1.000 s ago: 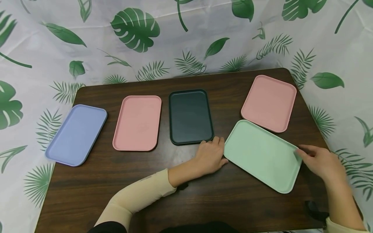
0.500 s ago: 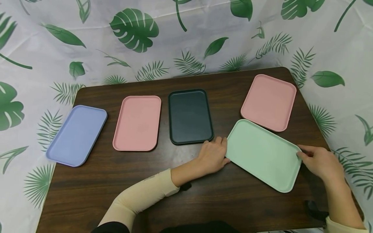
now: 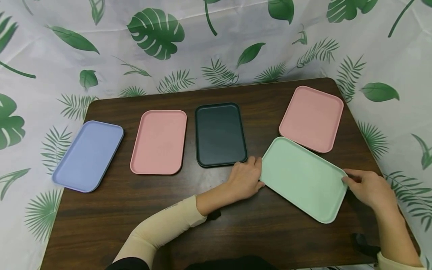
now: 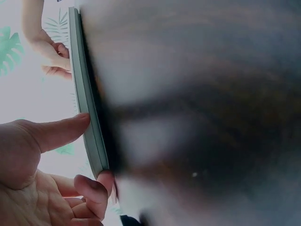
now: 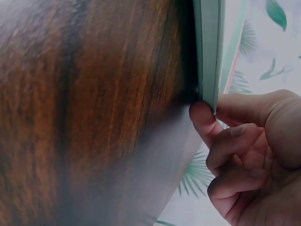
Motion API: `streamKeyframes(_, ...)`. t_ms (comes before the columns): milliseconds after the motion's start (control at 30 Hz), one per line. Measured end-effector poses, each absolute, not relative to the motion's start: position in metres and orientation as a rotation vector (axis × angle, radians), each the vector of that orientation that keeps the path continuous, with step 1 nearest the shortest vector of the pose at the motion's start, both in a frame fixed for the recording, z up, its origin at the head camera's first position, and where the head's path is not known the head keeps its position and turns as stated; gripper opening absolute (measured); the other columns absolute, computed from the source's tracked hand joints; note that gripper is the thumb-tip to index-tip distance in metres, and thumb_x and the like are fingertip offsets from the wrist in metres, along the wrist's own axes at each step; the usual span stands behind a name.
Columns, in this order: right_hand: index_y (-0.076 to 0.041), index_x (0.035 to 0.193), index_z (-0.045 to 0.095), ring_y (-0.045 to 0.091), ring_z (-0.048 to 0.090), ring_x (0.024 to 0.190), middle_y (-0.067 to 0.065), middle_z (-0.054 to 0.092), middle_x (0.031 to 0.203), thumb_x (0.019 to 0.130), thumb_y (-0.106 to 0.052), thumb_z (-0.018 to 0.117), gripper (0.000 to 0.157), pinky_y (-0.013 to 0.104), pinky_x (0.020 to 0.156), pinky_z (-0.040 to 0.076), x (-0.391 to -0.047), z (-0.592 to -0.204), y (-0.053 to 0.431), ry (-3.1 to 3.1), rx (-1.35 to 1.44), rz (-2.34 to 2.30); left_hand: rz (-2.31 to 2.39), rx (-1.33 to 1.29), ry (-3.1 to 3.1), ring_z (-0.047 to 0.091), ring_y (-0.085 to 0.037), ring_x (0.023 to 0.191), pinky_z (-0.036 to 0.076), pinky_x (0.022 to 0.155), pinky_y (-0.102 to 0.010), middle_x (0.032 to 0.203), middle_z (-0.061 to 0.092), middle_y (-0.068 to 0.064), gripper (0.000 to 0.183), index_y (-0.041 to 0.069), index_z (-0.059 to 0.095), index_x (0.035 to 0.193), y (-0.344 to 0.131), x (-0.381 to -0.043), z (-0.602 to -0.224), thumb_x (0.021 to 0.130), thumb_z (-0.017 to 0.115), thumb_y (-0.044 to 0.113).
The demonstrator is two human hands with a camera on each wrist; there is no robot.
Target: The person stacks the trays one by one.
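A light green tray (image 3: pixel 303 180) lies slanted on the right part of the table in the head view. My left hand (image 3: pixel 244 176) holds its left end; in the left wrist view the thumb (image 4: pixel 70 132) presses the tray's side and a bent finger touches its lower end. At the opposite end my right hand (image 3: pixel 372 189) pinches the rim. In the right wrist view a fingertip (image 5: pixel 203 115) sits under the tray's edge (image 5: pixel 209 56), with the thumb on the other side. The left hand's knuckles are close to the dark green tray (image 3: pixel 221 135).
A pink tray (image 3: pixel 311 119) lies right behind the green one, at its far edge. Further left are another pink tray (image 3: pixel 159 142) and a blue tray (image 3: pixel 89 155) near the left edge of the brown table (image 3: pixel 135 210). A leaf-patterned cloth (image 3: pixel 222 37) hangs behind.
The green tray shifts only slightly, a little right and then back left, with both hands moving along with it. The other trays stay where they were.
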State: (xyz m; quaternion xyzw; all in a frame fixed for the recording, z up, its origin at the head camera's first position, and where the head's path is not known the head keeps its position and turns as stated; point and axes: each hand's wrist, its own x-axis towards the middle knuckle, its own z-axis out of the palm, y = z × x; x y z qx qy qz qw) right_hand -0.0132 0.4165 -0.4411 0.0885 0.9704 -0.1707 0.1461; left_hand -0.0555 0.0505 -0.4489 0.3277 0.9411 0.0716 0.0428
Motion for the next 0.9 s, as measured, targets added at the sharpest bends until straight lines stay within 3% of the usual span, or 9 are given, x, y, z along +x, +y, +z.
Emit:
streamKeyframes(233, 0.004, 0.124, 0.063, 0.039, 0.062, 0.081, 0.024, 0.069, 0.096, 0.096, -0.036, 0.059, 0.049, 0.044, 0.057, 0.044, -0.013, -0.439, 0.413, 2.833, 0.221, -0.541, 0.324, 0.97, 2.845, 0.062, -0.018, 0.075, 0.045, 0.054, -0.029, 0.115, 0.058, -0.012, 0.079, 0.0, 0.046, 0.142, 0.042, -0.058, -0.437, 0.085, 0.073, 0.048)
streamKeyframes(500, 0.013, 0.115, 0.064, 0.017, 0.056, 0.063, 0.016, 0.069, 0.081, 0.094, -0.024, 0.065, 0.042, 0.032, 0.05, 0.042, -0.016, -0.44, 0.401, 2.866, 0.142, -0.77, 0.619, 0.814, 2.723, 0.055, -0.018, 0.068, 0.044, 0.054, -0.028, 0.116, 0.054, -0.012, 0.078, 0.007, 0.039, 0.149, 0.021, -0.07, -0.423, 0.087, 0.075, 0.039)
streamKeyframes(600, 0.014, 0.117, 0.063, 0.014, 0.054, 0.054, 0.012, 0.069, 0.075, 0.095, -0.022, 0.065, 0.042, 0.03, 0.047, 0.043, -0.017, -0.438, 0.393, 2.807, 0.147, -0.909, 0.763, 0.727, 2.67, 0.051, -0.016, 0.068, 0.042, 0.055, -0.028, 0.113, 0.053, -0.008, 0.075, 0.012, 0.041, 0.149, 0.01, -0.078, -0.42, 0.087, 0.076, 0.035)
streamKeyframes(733, 0.014, 0.122, 0.059, 0.015, 0.051, 0.047, 0.009, 0.066, 0.067, 0.096, -0.022, 0.064, 0.045, 0.029, 0.048, 0.043, -0.02, -0.435, 0.381, 2.692, 0.167, -1.098, 0.919, 0.637, 2.622, 0.053, -0.015, 0.081, 0.044, 0.066, -0.03, 0.112, 0.055, -0.006, 0.071, 0.017, 0.045, 0.147, -0.005, -0.092, -0.414, 0.086, 0.078, 0.031)
streamKeyframes(900, 0.013, 0.127, 0.056, 0.02, 0.054, 0.048, 0.007, 0.069, 0.07, 0.096, -0.025, 0.065, 0.05, 0.028, 0.055, 0.044, -0.026, -0.432, 0.366, 2.557, 0.176, -1.261, 1.06, 0.583, 2.571, 0.054, -0.015, 0.08, 0.044, 0.073, -0.034, 0.111, 0.056, -0.002, 0.067, 0.017, 0.048, 0.145, -0.027, -0.11, -0.404, 0.085, 0.078, 0.025)
